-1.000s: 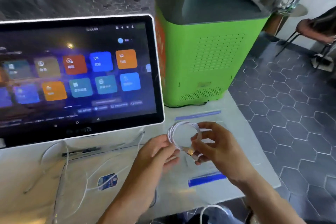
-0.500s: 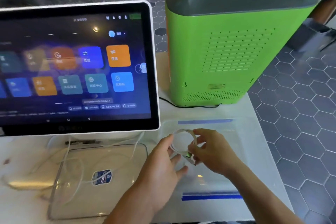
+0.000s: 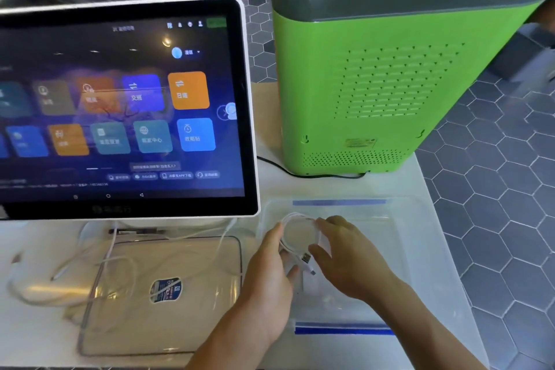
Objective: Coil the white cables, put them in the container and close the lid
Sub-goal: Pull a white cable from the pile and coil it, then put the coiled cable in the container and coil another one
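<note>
Both hands hold one coiled white cable [image 3: 295,234] low inside the clear container [image 3: 420,249] at the right of the worktop [image 3: 36,339]. The left hand [image 3: 270,276] has its fingers curled round the near left side of the loop, and the right hand [image 3: 342,252] pinches the far right side between thumb and fingers, with the metal plug ends sticking out between the two hands. The step in hand looks like setting this coil down in the container. Next, both hands need to let go gently so the loops do not spring open, then turn to the loose white cables [image 3: 120,267] sprawled across the worktop at the left. Those lie over the clear lid [image 3: 186,324], which sits flat beside the container below the touchscreen [image 3: 120,105], so they must be lifted clear and coiled before the lid can go on. A green machine [image 3: 375,84] stands behind the container.
</note>
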